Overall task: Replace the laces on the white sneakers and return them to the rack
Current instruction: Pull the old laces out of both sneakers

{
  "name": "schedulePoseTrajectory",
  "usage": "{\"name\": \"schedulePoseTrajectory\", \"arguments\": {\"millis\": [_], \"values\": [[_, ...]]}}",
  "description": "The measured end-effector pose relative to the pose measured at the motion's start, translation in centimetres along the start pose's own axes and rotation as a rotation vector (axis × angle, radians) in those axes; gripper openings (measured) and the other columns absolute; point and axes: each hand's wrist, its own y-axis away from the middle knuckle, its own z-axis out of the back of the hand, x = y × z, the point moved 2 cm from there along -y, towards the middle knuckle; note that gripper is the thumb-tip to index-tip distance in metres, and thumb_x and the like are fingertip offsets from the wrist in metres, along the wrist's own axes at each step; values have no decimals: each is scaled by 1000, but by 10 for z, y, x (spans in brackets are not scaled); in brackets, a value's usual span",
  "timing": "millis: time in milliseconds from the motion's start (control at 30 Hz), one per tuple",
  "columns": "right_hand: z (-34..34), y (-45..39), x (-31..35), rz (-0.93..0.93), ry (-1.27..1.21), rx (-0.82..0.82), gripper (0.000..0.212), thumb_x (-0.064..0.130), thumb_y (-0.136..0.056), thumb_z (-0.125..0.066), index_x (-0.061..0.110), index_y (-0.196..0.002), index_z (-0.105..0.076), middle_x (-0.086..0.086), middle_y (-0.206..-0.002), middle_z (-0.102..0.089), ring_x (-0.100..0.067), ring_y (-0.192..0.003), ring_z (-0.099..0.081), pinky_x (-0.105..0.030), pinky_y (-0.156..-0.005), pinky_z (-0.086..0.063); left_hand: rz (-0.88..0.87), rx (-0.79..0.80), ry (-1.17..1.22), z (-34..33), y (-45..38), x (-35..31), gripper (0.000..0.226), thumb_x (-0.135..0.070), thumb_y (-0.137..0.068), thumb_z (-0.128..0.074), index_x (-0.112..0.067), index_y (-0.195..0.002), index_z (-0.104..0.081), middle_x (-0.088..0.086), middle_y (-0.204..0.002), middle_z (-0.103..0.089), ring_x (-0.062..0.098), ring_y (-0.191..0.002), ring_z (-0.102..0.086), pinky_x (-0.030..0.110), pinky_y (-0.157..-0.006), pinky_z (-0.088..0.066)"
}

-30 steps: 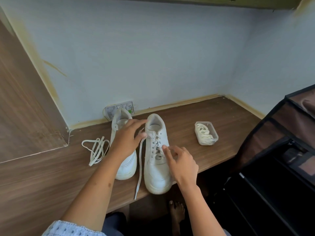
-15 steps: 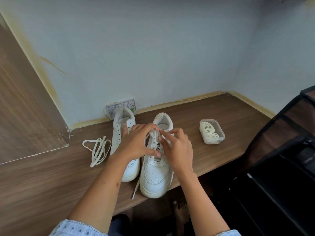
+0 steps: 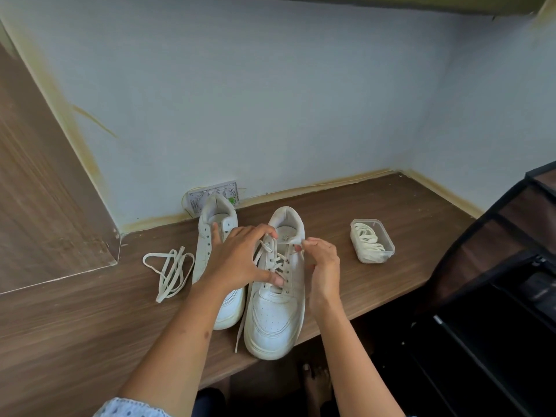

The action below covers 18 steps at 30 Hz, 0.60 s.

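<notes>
- Laced sneaker = landmark; stands on wooden shelf, toe toward the camera & just past the shelf's front edge, heel toward the wall.
- Right hand at that shoe's right side, upper eyelets. Thumb + forefinger pinch a bit of lace near the collar; other fingers curled. Which eyelet it's at: can't tell, fingers cover it.
- Left hand comes across from the left, spread over the tongue/lace area. Thumb presses low on the lacing, fingertips curl at the top of the lace rows. Whether it really grips a strand or only touches: can't tell.
- One free lace end runs down the shoe's left side, past the toe to the shelf edge.
- Unlaced sneaker just left of landmark, side by side, parallel; empty eyelets show on its left flap. Mid part hidden by left hand & forearm.
- Loose lace lies in a heap further left of both shoes, apart from them.
- Clear plastic box w/ coiled laces inside, right of landmark, well apart; no lid seen.
- Wall socket plate behind the unlaced shoe, partly blocked by its heel.
- Dark rack far right of landmark, cut off by frame edge; inside too dark to read.
- Bare foot below the shelf edge, under landmark; dim.
</notes>
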Motion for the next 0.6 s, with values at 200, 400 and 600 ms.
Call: {"name": "schedulePoseTrajectory", "arguments": {"millis": [200,400,600], "values": [[-6,3,0,573,932,-11,23,47,-97,-53,39,-115,-64,8,-131,-40,-15,-113,-34,-33,-94,-26,8,-21,57,-1,2,2,82,-76,-48,-74,-50,-118,-39,-26,-120,-48,3,-127,-38,55,-116,10],[-15,0,-13,580,1108,39,18,35,-98,-55,33,-109,-68,0,-143,-39,-26,-122,-29,-38,-95,-24,8,-41,66,-1,2,0,78,-67,-52,-78,-49,-118,-41,-27,-112,-49,3,-125,-39,54,-116,11],[-14,0,-7,592,888,-113,17,10,-90,-62,25,-87,-69,5,-133,-41,-18,-115,-31,-37,-96,-28,16,-24,50,0,3,1,82,-77,-48,-72,-50,-119,-39,-26,-117,-49,4,-127,-38,55,-115,11]]}}
